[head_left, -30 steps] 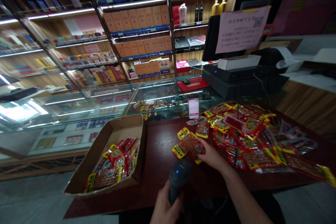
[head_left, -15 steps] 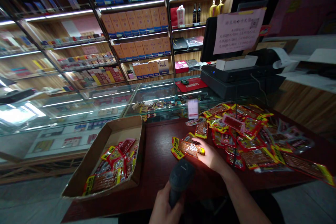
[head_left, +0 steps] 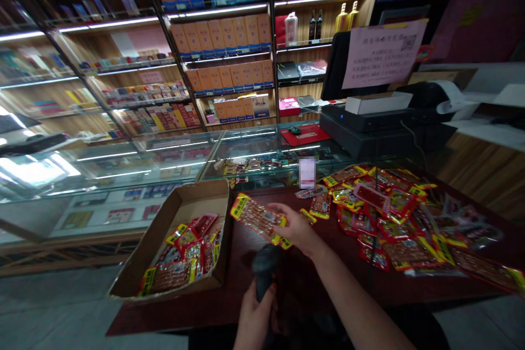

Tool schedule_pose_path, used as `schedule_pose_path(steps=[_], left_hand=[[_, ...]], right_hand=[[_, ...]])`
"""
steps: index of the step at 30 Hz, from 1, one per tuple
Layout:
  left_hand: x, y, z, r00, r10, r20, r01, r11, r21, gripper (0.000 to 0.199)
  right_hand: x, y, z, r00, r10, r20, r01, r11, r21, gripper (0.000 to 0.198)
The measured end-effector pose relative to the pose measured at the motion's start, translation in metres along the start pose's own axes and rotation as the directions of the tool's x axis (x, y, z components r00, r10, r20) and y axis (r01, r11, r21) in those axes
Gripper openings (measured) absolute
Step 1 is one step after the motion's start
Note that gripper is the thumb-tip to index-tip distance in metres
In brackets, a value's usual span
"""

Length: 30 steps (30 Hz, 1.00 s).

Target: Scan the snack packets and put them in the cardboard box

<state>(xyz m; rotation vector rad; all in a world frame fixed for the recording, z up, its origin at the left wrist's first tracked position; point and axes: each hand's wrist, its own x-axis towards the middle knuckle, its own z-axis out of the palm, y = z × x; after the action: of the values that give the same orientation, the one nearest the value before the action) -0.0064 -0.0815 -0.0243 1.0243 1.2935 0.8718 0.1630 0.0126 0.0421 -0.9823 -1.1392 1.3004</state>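
My left hand [head_left: 259,306] is closed round the handle of a black handheld barcode scanner [head_left: 266,263], near the table's front edge. Just beyond the scanner head, my right hand [head_left: 296,228] grips the right end of a snack packet [head_left: 257,217], clear with red and yellow ends and brown strips inside. A bit of yellow packaging also shows under those fingers. To the left stands an open cardboard box [head_left: 226,246] with several packets [head_left: 186,254] in it. A large pile of similar packets [head_left: 381,202] lies to the right on the dark red table [head_left: 241,290].
Behind the table runs a glass display counter [head_left: 172,161] with a red mat [head_left: 305,135] on top. A monitor with a paper sign [head_left: 379,54] and a black cash drawer [head_left: 381,134] stand at the back right. Shelves of boxes [head_left: 221,35] line the wall.
My right hand has lifted the packet off the table and moved it left, towards the box. The scanner in my left hand has shifted slightly left.
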Motion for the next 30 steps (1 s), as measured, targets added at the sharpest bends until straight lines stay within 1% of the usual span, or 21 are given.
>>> schedule_pose_path(steps=[2,4,5,6,7,8,9,10,12,14,15,16,17,18,20,23,26,28,30], left_hand=[[0.003,0.0,-0.002,1.0,0.009,0.009,-0.009,1.0,-0.017,0.059],[0.004,0.001,-0.004,0.999,0.019,0.043,-0.018,1.0,-0.023,0.058],[0.004,0.002,-0.004,0.998,0.022,0.054,-0.021,0.999,-0.024,0.056],[0.003,0.003,-0.005,0.998,0.027,0.061,-0.025,0.999,-0.023,0.055],[0.003,0.003,-0.005,0.997,0.032,0.066,-0.03,0.999,-0.022,0.053],[0.003,0.002,-0.006,0.997,0.037,0.065,-0.036,0.999,-0.02,0.052],[0.003,0.001,-0.006,0.997,0.039,0.067,-0.037,0.999,-0.019,0.051],[0.004,0.001,-0.005,0.997,0.036,0.07,-0.034,0.999,-0.019,0.051],[0.004,-0.001,-0.004,0.997,0.021,0.073,-0.02,1.0,-0.017,0.052],[0.004,-0.003,-0.003,0.998,0.019,0.066,-0.018,1.0,-0.017,0.053],[0.004,-0.003,-0.003,0.998,0.022,0.066,-0.021,1.0,-0.014,0.052],[0.004,-0.003,-0.002,0.998,0.027,0.065,-0.026,1.0,-0.01,0.051],[0.004,-0.004,-0.002,0.997,0.03,0.066,-0.029,1.0,-0.007,0.05],[0.003,-0.004,-0.002,0.997,0.028,0.066,-0.028,1.0,-0.004,0.05],[0.003,-0.004,-0.001,0.998,0.021,0.062,-0.021,1.0,-0.001,0.053],[0.004,-0.003,0.0,0.998,0.012,0.057,-0.012,1.0,0.007,0.059],[0.004,-0.003,-0.001,0.997,0.011,0.077,-0.013,0.999,0.031,0.063],[0.004,-0.002,-0.001,0.996,0.012,0.092,-0.016,0.999,0.047,0.064],[0.002,0.002,-0.001,0.995,0.007,0.099,-0.013,0.998,0.059,0.065]], right_hand=[[0.02,-0.004,0.043,0.988,-0.032,0.15,0.029,0.999,0.023,0.063],[0.033,-0.008,0.076,0.966,-0.065,0.25,0.082,0.995,-0.06,0.065],[0.037,-0.009,0.086,0.96,-0.083,0.266,0.126,0.981,-0.15,0.064],[0.04,-0.009,0.089,0.96,-0.107,0.259,0.176,0.949,-0.261,0.061],[0.041,-0.009,0.086,0.964,-0.134,0.231,0.216,0.899,-0.38,0.056],[0.04,-0.008,0.076,0.969,-0.159,0.187,0.233,0.837,-0.495,0.05],[0.039,-0.005,0.061,0.976,-0.173,0.132,0.218,0.769,-0.601,0.045],[0.036,-0.002,0.042,0.983,-0.17,0.068,0.169,0.698,-0.696,0.041],[0.028,0.007,-0.002,0.987,-0.128,-0.094,-0.01,0.54,-0.842,0.042],[0.018,0.016,-0.042,0.965,-0.071,-0.254,-0.212,0.366,-0.906,0.051],[0.012,0.02,-0.058,0.952,-0.042,-0.304,-0.279,0.294,-0.914,0.059],[0.006,0.024,-0.07,0.945,-0.015,-0.328,-0.315,0.24,-0.918,0.067],[0.001,0.027,-0.079,0.944,0.005,-0.33,-0.324,0.205,-0.923,0.074],[-0.004,0.029,-0.084,0.949,0.014,-0.315,-0.312,0.188,-0.931,0.08],[-0.01,0.031,-0.087,0.964,0.013,-0.265,-0.262,0.192,-0.946,0.084],[-0.013,0.03,-0.085,0.975,0.023,-0.219,-0.218,0.23,-0.948,0.089],[-0.014,0.028,-0.086,0.98,0.058,-0.191,-0.2,0.255,-0.946,0.099],[-0.016,0.025,-0.089,0.986,0.081,-0.148,-0.165,0.281,-0.945,0.106],[-0.017,0.02,-0.092,0.989,0.109,-0.096,-0.125,0.301,-0.945,0.108]])
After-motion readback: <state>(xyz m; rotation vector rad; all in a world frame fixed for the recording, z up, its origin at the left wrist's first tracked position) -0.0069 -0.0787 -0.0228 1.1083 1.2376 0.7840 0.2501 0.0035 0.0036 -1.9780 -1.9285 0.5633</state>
